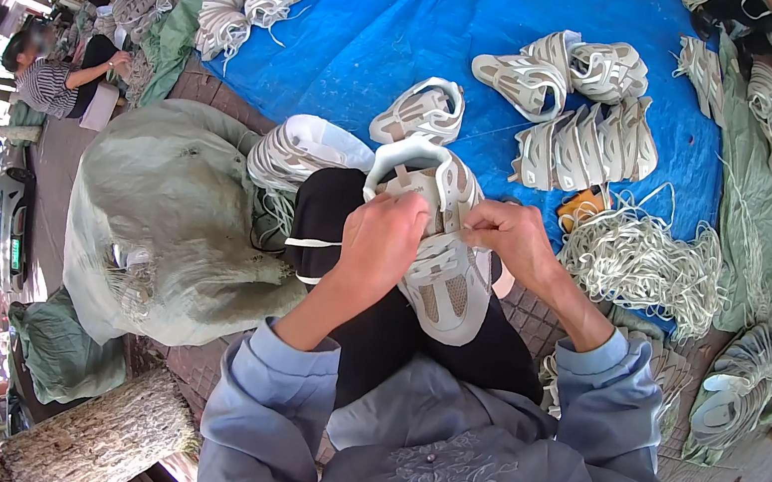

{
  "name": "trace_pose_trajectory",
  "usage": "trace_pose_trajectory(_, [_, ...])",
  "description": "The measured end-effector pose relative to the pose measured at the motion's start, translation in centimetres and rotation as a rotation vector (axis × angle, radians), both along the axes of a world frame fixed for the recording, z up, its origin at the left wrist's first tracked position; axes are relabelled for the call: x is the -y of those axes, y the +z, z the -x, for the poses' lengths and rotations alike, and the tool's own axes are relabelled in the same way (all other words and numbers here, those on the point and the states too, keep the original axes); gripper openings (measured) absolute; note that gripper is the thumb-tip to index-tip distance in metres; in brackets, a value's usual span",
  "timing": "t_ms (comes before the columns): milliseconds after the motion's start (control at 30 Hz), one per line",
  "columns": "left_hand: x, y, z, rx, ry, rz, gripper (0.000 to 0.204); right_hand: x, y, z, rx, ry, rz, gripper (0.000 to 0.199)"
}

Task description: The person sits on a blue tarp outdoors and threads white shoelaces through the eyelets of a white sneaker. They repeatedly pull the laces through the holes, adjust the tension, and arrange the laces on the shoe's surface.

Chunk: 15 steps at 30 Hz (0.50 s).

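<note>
On the person's lap lies a beige and white sneaker (440,250), toe toward the body. Left hand (381,240) is closed over its side, and right hand (505,240) pinches the upper near the lace area. Beside the left knee, a big grey-green sack (168,217) holds more sneakers (294,151) at its open mouth. Near the right hand a heap of pale laces (640,261) rests on the blue tarp (389,30).

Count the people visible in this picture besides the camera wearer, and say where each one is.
1: a person in a striped top sits at the far left edge, beyond the big green sack. Others may be hidden outside the frame.
</note>
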<state>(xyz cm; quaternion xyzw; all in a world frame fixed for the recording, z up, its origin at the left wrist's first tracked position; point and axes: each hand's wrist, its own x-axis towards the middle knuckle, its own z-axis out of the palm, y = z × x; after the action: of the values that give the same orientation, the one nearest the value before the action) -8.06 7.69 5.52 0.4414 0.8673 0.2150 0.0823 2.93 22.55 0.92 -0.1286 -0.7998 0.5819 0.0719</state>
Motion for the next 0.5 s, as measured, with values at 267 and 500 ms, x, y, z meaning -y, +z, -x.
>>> trace_pose_trajectory(267, [-1.5, -1.6, -0.5, 0.108, -0.01, 0.102, 0.013, -0.5, -0.6, 0.8, -0.11, 0.138, -0.702, 0.006])
trace_pose_trajectory(500, [-1.8, -2.0, -0.3, 0.208, -0.009, 0.034, 0.016, 1.0, 1.1, 2.2, -0.098, 0.266, -1.083, 0.009])
